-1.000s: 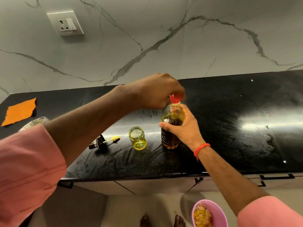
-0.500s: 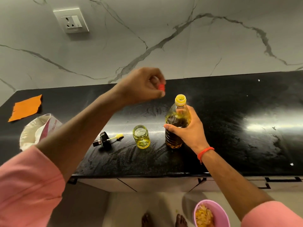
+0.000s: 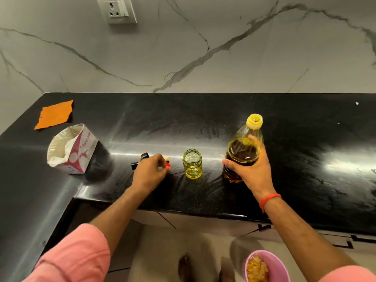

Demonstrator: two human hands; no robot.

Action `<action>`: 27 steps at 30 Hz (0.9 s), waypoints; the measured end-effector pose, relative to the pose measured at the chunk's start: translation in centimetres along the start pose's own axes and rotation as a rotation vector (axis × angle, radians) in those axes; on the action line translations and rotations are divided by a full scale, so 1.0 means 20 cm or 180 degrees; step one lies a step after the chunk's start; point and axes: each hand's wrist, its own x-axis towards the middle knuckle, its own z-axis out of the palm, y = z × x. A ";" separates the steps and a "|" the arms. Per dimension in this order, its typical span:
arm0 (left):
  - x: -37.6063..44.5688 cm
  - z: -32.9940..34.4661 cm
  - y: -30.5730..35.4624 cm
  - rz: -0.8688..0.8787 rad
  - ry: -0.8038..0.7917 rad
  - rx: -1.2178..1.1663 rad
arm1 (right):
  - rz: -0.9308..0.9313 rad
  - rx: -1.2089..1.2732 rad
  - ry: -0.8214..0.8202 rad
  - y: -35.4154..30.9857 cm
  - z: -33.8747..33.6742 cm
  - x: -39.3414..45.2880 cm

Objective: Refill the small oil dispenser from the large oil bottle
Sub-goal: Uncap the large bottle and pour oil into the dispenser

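Observation:
The large oil bottle (image 3: 242, 151) stands upright on the black counter (image 3: 284, 159), uncapped, its yellow neck open. My right hand (image 3: 251, 169) grips its body. Left of it stands the small glass oil dispenser (image 3: 192, 164), open, with a little yellow oil at the bottom. My left hand (image 3: 149, 173) is low at the counter, left of the dispenser, pinching the red bottle cap (image 3: 168, 165). Behind that hand lies the dispenser's black top with its yellow tip (image 3: 142, 159), partly hidden.
An open paper-and-plastic bag (image 3: 71, 149) sits at the left, and an orange cloth (image 3: 55, 115) lies behind it. A wall socket (image 3: 117, 10) is above. A pink bowl of scraps (image 3: 264, 265) stands on the floor below the counter edge.
My left hand took the red cap off the large bottle and carried it down and left to the counter beside the dispenser. My right hand kept hold of the bottle.

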 end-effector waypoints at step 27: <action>-0.10 0.11 -0.01 0.0682 0.0157 -0.0346 | 0.0024 -0.0072 0.0308 0.08 0.05 0.04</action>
